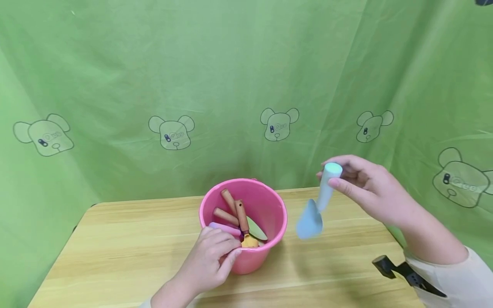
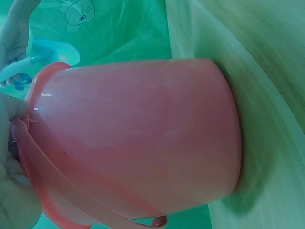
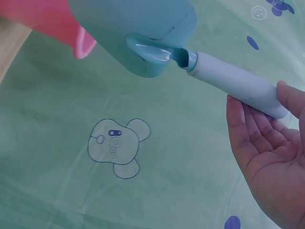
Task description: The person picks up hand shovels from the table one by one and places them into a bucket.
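In the head view, a pink bucket (image 1: 248, 263) stands upright on the wooden table. My left hand (image 1: 208, 259) grips its near left rim, fingers over the edge and thumb outside. My right hand (image 1: 369, 192) pinches a light blue toy shovel (image 1: 310, 224) near the end of its pale handle, blade hanging down, in the air right of the bucket. The right wrist view shows the thumb on one side of the shovel handle (image 3: 238, 83) and fingers on the other. Inside the bucket lie several brown handles (image 1: 242, 216), a purple piece (image 1: 225, 229), a yellow piece (image 1: 250, 241) and a pale green blade (image 1: 256, 229).
The wooden table (image 1: 115, 252) ends at a green curtain (image 1: 223, 77) printed with bear heads, which hangs behind and at both sides. The pink bucket handle (image 2: 71, 191) hangs down the bucket's outside in the left wrist view. A black device (image 1: 410, 273) is strapped at my right sleeve.
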`<state>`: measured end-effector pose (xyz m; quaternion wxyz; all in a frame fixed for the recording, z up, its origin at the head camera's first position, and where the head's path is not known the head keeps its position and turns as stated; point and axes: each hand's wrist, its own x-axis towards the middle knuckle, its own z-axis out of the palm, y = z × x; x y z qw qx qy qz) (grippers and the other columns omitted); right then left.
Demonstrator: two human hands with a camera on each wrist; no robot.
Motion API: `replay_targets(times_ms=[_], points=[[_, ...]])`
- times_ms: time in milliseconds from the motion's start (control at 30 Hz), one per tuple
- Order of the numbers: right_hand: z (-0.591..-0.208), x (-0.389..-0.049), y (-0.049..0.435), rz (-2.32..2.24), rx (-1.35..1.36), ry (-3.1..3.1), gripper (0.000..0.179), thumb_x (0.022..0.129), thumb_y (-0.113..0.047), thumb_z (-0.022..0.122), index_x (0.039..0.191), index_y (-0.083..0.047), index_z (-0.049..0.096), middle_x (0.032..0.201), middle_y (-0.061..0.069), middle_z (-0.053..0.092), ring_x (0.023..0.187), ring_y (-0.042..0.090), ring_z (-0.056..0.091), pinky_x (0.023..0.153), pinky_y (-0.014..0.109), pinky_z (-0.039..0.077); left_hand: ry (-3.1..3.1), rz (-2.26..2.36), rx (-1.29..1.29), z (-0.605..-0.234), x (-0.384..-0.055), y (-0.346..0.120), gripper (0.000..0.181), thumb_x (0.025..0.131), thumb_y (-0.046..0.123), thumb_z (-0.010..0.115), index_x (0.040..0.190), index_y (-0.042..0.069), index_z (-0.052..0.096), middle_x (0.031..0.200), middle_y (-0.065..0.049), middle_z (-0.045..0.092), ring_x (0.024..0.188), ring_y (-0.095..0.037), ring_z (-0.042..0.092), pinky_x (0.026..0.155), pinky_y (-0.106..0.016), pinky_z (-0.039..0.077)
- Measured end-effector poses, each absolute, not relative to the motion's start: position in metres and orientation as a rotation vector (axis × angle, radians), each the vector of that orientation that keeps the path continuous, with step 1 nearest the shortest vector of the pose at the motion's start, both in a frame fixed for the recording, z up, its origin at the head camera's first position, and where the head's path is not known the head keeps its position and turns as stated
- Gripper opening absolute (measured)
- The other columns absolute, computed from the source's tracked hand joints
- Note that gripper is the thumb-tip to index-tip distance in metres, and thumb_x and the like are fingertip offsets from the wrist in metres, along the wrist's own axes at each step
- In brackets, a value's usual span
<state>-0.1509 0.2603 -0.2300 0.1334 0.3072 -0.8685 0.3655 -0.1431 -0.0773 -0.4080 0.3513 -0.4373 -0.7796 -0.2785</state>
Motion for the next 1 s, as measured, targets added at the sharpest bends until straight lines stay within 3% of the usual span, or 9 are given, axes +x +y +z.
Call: replay_targets(times_ms=[1000], points=[[-0.222,-0.159,0.246,1.136,0.984,-2.397,0.031,0.096,0.009,0.057,0.127,0.004,0.056,0.116,-0.003,0.071,0.098,0.008,0.069,0.081,0.023,0.057,-2.041,-0.718,-1.129,-0.409,-0.142,-0.078,0.021,0.101,0.025,0.055,0.093,0.016,0.072,0.095,0.008,0.071,0.103,-0.016,0.066,0.089,-0.034,0.042]])
